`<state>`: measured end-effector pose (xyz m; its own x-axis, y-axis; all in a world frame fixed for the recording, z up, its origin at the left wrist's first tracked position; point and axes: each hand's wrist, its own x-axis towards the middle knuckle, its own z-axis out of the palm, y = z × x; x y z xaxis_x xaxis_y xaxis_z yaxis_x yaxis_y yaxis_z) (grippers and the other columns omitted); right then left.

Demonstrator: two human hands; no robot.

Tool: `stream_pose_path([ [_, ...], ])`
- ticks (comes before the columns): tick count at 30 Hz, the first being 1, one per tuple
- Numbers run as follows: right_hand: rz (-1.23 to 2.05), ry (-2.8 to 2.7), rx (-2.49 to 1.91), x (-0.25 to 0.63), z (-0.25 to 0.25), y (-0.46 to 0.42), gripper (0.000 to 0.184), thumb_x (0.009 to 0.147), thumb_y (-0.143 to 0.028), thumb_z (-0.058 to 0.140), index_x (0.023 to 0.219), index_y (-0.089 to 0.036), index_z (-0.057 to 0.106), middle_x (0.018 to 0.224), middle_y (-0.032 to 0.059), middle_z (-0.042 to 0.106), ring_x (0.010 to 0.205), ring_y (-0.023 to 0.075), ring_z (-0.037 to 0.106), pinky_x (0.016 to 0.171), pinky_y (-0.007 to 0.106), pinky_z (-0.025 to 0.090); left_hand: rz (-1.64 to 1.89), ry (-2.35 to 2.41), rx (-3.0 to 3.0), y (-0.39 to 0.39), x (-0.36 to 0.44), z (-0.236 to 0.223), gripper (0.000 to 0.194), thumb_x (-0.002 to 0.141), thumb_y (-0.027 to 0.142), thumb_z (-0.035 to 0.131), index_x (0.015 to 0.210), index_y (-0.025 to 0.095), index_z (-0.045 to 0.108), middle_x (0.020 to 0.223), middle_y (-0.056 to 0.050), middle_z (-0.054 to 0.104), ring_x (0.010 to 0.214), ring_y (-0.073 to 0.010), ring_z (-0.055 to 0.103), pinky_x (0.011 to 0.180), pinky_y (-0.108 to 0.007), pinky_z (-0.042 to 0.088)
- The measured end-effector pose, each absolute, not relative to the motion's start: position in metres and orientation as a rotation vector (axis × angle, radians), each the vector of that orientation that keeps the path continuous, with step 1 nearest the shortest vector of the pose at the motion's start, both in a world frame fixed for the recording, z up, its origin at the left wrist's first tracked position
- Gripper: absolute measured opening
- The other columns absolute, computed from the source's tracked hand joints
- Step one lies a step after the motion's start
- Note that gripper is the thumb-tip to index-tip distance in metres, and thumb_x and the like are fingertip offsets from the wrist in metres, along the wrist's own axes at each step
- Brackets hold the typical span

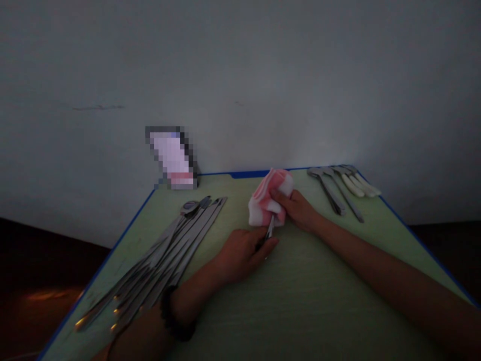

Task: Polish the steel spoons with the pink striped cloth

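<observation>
My left hand is closed around the handle of a piece of metal cutlery, near the middle of the table. The upper end of that piece goes into a folded pink-and-white cloth, so its kind is hidden. My right hand grips the cloth from the right, thumb on top, wrapping it around the cutlery's end. Both hands are just above the tabletop, close to each other.
Long metal cutlery lies in a fanned pile on the left, a round-headed piece among it. Spoons and white-handled utensils lie at the back right. A blurred-out phone-like device leans at the wall. The green table has a blue edge.
</observation>
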<state>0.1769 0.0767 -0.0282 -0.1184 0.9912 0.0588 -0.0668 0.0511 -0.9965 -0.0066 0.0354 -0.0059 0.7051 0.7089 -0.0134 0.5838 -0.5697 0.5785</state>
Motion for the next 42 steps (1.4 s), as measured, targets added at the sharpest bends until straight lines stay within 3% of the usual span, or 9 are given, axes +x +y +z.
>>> stream_pose_path([
  [42, 1.292, -1.323, -1.064, 0.1757, -0.0224, 0.0751, 0.042, 0.075, -0.056, 0.055, 0.069, -0.015, 0.060, 0.060, -0.0001, 0.058, 0.056, 0.0107, 0.049, 0.055, 0.024, 0.039, 0.264, 0.980, 2.384, 0.0341, -0.0056, -0.0047, 0.032, 0.094, 0.039, 0.037, 0.073, 0.018, 0.048, 0.061, 0.002, 0.052, 0.054, -0.0114, 0.048, 0.051, -0.022, 0.032],
])
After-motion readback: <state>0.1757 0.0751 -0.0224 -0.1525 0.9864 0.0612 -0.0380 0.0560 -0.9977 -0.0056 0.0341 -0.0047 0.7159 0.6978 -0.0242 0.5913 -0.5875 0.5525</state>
